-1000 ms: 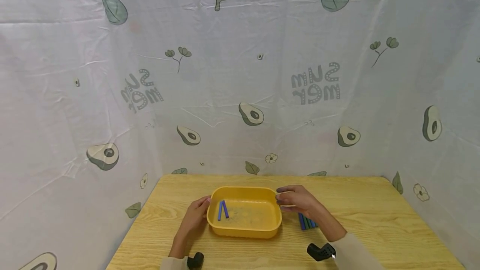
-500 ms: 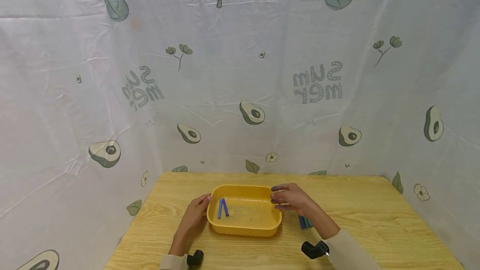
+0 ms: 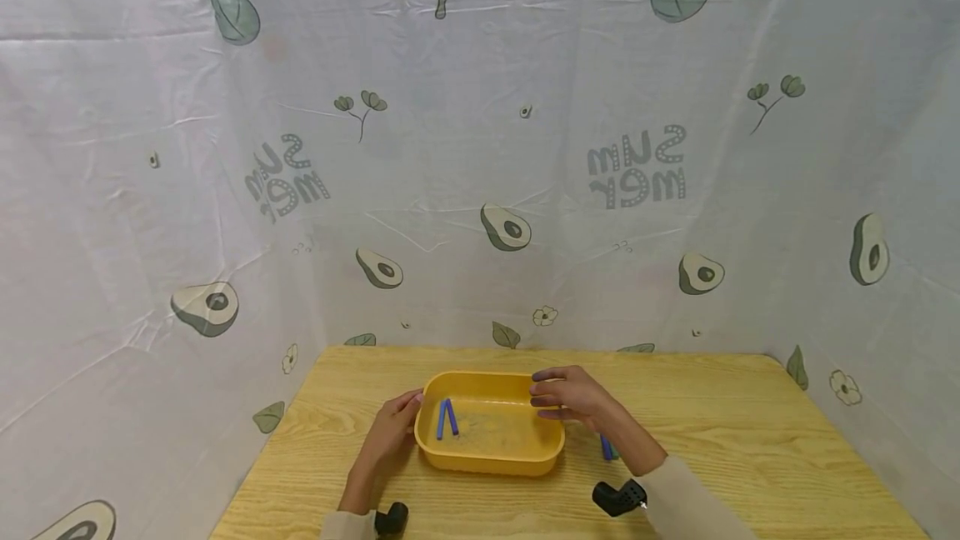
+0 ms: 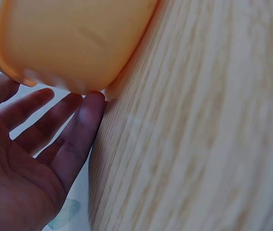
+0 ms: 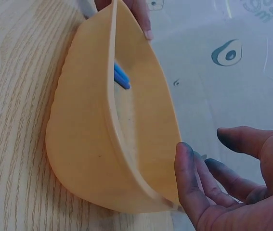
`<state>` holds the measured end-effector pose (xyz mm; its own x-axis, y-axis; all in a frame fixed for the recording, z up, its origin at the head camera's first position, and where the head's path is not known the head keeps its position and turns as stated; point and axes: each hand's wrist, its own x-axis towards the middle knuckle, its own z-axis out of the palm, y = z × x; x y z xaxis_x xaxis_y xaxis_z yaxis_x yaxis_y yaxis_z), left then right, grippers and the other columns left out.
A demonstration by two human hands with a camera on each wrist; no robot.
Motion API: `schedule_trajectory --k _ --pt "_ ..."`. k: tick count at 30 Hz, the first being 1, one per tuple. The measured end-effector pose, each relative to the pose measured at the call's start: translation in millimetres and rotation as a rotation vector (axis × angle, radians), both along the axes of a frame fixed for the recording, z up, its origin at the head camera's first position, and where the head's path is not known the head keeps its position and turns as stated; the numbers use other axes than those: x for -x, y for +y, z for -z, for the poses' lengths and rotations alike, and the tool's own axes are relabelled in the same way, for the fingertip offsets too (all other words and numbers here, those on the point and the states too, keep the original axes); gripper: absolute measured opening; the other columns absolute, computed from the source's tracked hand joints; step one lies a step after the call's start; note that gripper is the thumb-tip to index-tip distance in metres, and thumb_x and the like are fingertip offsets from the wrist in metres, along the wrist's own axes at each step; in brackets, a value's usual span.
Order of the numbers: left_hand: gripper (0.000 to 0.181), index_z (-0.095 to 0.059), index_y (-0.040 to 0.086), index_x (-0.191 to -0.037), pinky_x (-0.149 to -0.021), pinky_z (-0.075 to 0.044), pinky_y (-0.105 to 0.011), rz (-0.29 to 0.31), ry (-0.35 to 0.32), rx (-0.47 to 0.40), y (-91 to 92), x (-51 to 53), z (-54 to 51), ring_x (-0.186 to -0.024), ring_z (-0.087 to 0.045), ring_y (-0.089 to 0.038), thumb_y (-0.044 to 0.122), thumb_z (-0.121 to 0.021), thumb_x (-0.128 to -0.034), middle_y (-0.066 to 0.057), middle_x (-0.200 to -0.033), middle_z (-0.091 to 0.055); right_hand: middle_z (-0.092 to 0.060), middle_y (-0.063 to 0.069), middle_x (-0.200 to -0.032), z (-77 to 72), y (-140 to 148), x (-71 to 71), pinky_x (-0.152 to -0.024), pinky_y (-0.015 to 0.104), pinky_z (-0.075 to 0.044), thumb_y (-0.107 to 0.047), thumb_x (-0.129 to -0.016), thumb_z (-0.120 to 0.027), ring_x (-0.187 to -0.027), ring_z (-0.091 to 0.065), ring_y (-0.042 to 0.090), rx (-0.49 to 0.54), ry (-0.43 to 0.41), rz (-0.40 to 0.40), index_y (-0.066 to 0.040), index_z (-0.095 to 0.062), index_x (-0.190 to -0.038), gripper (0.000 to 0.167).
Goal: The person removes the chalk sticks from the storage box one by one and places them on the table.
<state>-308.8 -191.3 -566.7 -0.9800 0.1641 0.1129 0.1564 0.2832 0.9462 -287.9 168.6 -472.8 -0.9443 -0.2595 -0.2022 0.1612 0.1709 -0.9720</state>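
Step, judged: tray (image 3: 491, 466) is steadied by left hand (image 3: 392, 427); for any pickup, right hand (image 3: 576, 395) would need narrowing.
Left hand: tray's left end held.
Right hand: spread loosely at tray's right end, nothing held; fingertips (image 5: 185, 153) darkened.
Tray: smooth, yellow, round-cornered, set on wood-grained surface (image 3: 720, 427).
Sticks (image 3: 452, 418): two, slim, blue, laid in tray's left part.
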Motion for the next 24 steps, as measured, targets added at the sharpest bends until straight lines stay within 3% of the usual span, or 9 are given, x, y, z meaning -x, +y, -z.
schedule_trajectory --k 6,14,24 --pt "0.048 -0.064 -0.001 -0.147 -0.088 -0.06 -0.026 -0.008 0.008 0.016 0.2 -0.2 0.4 -0.119 -0.073 -0.029 0.032 -0.054 -0.1142 -0.024 -0.142 -0.069 -0.066 0.028 -0.133 -3.0 -8.2 1.1 -0.092 0.043 -0.065 -0.012 -0.104 -0.069 -0.113 -0.076 0.034 -0.017 -0.011 -0.018 0.016 -0.05 -0.149 0.057" --pt "0.05 -0.06 -0.001 -0.15 -0.075 -0.061 -0.026 0.013 -0.023 -0.024 -1.2 1.4 3.1 -0.1 -0.072 -0.019 0.033 -0.052 -0.1147 -0.025 -0.138 -0.071 -0.065 0.032 -0.137 -4.7 -19.6 5.7 -0.097 0.049 -0.063 -0.012 -0.103 -0.069 -0.117 -0.075 0.038 -0.042 -0.012 -0.045 0.016 -0.049 -0.15 0.058" --pt "0.051 -0.06 -0.003 -0.15 -0.078 -0.062 -0.026 0.019 0.0 -0.012 0.4 -0.4 4.0 -0.106 -0.074 -0.022 0.033 -0.051 -0.1151 -0.027 -0.141 -0.068 -0.064 0.032 -0.138 0.2 -33.4 9.6 -0.098 0.053 -0.062 -0.008 -0.103 -0.068 -0.123 -0.07 0.046 -0.039 -0.032 -0.038 0.02 -0.047 -0.149 0.057"
